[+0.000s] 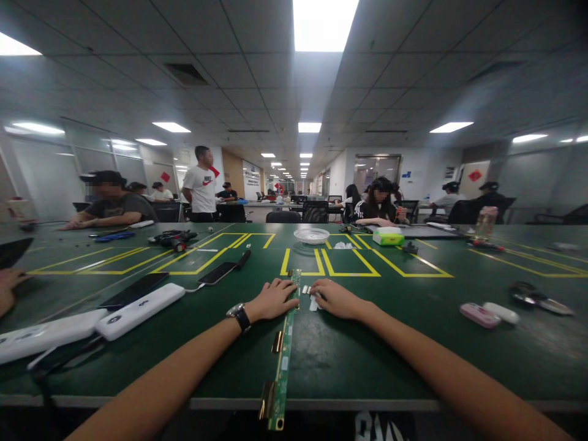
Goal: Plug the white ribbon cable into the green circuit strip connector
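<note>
A long, narrow green circuit board (285, 361) lies lengthwise in front of me, its near end reaching past the table's edge. Copper-coloured flexible tabs (267, 398) stick out from its left side. My left hand (272, 300), with a watch on its wrist, holds the board near the far end, thumb and fingers on its left edge. Just right of the board, my right hand (339, 299) is curled with its fingertips on a thin white scrap (314, 304). Small white pieces (305, 289) lie between the board and those fingers.
White power strips (140, 311) and phones (219, 273) lie to the left. Ahead are a white basket (311, 236) and a green-and-white pack (388, 236). A pink case (479, 315) and a tape roll (528, 294) lie right. Other people sit around the table.
</note>
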Demonstrator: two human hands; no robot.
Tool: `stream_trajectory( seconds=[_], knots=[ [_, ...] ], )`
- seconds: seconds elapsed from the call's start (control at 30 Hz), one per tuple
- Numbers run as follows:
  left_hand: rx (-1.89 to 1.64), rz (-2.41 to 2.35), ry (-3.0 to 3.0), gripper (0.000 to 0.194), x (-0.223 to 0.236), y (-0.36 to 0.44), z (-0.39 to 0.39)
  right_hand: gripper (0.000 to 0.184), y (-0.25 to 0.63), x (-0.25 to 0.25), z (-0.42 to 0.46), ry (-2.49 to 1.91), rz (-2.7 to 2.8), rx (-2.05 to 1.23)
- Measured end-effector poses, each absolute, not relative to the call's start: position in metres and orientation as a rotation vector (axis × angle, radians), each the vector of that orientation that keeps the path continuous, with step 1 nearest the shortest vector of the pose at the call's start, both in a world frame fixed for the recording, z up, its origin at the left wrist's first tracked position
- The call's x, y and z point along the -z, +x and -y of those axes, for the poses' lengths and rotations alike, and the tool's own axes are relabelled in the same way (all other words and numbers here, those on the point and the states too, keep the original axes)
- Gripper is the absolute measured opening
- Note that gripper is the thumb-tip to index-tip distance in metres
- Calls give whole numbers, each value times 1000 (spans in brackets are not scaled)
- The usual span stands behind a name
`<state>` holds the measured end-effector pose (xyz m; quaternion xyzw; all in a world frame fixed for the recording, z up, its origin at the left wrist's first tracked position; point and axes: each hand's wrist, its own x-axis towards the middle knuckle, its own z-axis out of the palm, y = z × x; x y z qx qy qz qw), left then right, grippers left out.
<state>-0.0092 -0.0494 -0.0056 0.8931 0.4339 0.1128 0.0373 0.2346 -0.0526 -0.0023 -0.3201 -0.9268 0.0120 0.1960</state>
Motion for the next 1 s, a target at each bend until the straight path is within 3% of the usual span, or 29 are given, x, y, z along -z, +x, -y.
stream_trajectory(
  seconds=[1.0],
  knots=[
    [-244,-1373,2787,53,8,-2,49,42,230,-1,61,-777,2724,51]
  ],
)
